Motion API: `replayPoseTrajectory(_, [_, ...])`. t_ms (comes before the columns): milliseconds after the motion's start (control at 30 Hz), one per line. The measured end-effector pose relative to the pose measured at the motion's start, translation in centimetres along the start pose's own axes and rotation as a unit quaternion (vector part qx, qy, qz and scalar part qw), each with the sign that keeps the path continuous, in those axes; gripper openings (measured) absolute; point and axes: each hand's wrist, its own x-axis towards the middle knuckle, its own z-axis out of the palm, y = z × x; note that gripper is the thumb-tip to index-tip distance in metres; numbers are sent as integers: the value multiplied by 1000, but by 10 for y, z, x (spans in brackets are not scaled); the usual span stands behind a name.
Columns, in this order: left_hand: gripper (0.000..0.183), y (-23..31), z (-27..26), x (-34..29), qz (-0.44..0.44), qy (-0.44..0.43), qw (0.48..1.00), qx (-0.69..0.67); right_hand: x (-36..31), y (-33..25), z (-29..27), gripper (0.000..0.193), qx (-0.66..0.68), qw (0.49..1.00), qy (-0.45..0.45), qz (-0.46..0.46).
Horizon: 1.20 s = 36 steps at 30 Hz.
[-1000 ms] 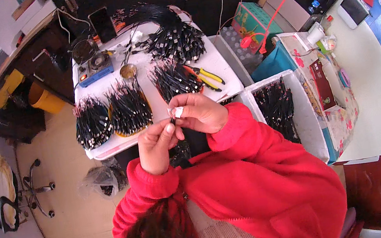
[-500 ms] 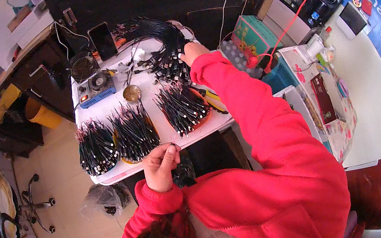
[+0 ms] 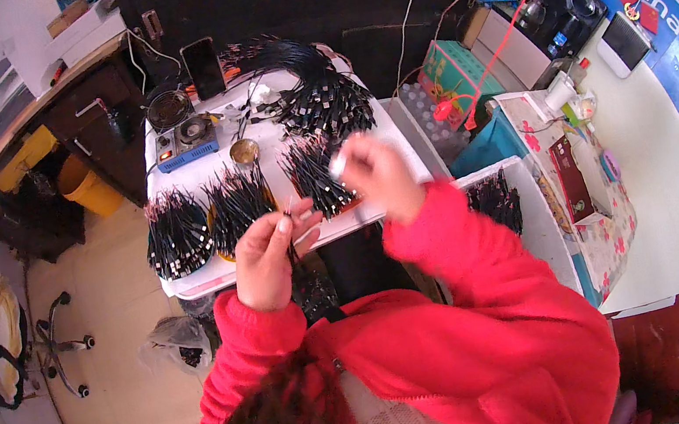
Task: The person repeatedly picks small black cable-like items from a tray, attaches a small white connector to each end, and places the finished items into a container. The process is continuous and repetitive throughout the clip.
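My left hand point(image 3: 269, 257) is in front of the table's near edge, thumb and fingers pinched on a thin black cable whose stripped pinkish wire end sticks up past the fingertips. To its right is my right hand point(image 3: 380, 177), blurred, with curled fingers and something white at the fingertips that I cannot make out. Beyond both hands, black cables with light tips lie in bundles: a left bundle point(image 3: 177, 235), a middle bundle point(image 3: 237, 203) and a right bundle point(image 3: 314, 176). Farther back spreads a big pile of black cables with metal plugs point(image 3: 331, 105).
A blue soldering pot unit point(image 3: 187, 144) and a small round metal tin point(image 3: 244, 152) are on the white table point(image 3: 191, 284). Behind them a phone point(image 3: 202, 68) stands upright. At right, a white tray point(image 3: 545, 241) holds more dark cables. A clear plastic bag point(image 3: 176, 341) lies on the floor.
My right hand has come back from the far cable pile toward my left hand. My left hand has risen slightly, still pinching at its fingertips. The whole view has shifted a little.
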Motion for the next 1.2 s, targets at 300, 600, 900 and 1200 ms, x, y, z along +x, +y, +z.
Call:
replayPoseTrajectory(300, [19,40,14,-2,270,45,950,150,-135,28,103,18,-258,937,-175,-155])
replayPoseTrajectory(600, [16,-5,12,-97,169,-88,967,170,-74,-13,54,22,203,957,-202,46])
replayPoseTrajectory(900, [16,-15,15,-108,78,-202,976,22,-80,-71,38,15,417,876,-223,98])
replayPoseTrajectory(1200, [15,-16,21,-107,85,-151,985,-7,-93,-70,36,12,360,921,-145,36])
